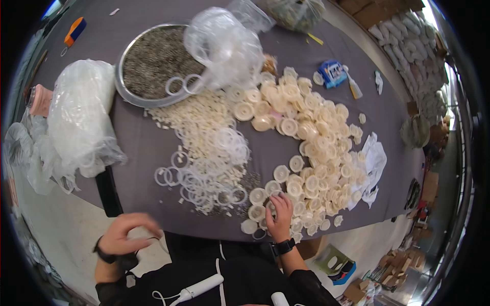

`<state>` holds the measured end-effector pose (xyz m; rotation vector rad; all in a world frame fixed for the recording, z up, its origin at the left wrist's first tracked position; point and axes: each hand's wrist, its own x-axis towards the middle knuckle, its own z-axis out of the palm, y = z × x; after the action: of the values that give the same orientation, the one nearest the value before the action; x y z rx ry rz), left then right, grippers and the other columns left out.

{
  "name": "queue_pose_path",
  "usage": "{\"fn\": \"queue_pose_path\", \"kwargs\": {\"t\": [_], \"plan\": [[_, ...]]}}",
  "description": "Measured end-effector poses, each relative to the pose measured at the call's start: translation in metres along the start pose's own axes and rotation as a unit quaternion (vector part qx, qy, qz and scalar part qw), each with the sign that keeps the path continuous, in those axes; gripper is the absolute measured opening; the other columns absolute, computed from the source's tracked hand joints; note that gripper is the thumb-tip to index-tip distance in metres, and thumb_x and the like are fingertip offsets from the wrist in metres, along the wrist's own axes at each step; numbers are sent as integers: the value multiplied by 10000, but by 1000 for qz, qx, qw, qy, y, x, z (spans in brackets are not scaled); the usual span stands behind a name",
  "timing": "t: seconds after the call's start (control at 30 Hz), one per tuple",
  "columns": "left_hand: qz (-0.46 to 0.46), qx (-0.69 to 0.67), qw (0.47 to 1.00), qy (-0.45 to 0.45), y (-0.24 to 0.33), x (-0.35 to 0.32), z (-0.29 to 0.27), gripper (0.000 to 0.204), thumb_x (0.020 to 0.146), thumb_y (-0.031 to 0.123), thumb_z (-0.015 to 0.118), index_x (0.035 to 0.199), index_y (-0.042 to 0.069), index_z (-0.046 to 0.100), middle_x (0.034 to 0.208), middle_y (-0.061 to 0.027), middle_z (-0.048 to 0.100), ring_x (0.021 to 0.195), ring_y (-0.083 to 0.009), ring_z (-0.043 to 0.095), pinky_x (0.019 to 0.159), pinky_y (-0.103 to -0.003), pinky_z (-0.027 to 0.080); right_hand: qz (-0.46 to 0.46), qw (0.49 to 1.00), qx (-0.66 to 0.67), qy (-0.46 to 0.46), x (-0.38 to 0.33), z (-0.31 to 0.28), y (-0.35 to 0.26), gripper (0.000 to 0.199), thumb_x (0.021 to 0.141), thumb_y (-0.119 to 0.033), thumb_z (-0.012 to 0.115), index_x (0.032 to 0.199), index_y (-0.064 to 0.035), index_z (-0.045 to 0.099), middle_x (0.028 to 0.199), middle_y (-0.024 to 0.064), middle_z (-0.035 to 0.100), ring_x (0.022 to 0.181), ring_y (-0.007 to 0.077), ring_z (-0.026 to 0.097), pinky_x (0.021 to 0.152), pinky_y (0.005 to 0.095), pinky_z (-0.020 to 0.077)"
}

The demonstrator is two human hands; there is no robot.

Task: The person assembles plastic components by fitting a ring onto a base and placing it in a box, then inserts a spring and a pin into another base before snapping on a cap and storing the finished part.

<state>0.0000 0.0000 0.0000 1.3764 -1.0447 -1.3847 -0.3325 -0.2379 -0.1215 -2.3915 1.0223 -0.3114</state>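
At the near left table edge hangs my left hand (130, 234), its fingers curled toward the thumb and the tips blurred. A thin pale curve shows beside those tips; I cannot make out what it is. My right hand (279, 217), with a dark watch on the wrist, reaches onto the near edge of a spread of cream round plastic caps (316, 168). Its thumb and fingers are apart over the caps. Left of the caps lies a heap of clear plastic rings (204, 173), mixed with small cream pieces (191, 115).
A metal basin (120, 76) of small grey-brown parts stands at the back, a clear plastic bag (222, 46) over its edge. Far left are a stuffed plastic bag (81, 112) and a black box-shaped object (108, 191). A blue packet (333, 74) and white cloth (374, 163) lie right.
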Motion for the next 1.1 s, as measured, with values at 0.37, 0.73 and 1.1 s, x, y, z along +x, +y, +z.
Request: {"fn": "queue_pose_path", "kwargs": {"t": [0.37,0.73,1.1], "plan": [[64,528,842,95,-93,181,160,169,699,138,631,819,70,534,746,-95,489,722,-286,525,620,-380,426,-153,987,39,12,-22,-32,89,364,696,-55,622,1054,-39,561,1093,98,559,1084,304,472,918,419,365],[100,529,833,126,-129,124,275,832,615,342,738,1289,53,344,1314,-206,305,1229,-371,294,1021,-478,235,-164,981,42,99,-138,-16,113,448,666,-220,702,1088,-135,580,1218,72,489,1226,334,320,994,538,203],[108,531,824,165,-171,132,307,1024,542,540,737,1330,63,288,1382,-281,141,1286,-444,144,1015,-578,111,0,985,-67,160,-175,-16,160,685,608,-378,747,1200,-142,496,1331,195,310,1246,426,220,980,601,158]]}}
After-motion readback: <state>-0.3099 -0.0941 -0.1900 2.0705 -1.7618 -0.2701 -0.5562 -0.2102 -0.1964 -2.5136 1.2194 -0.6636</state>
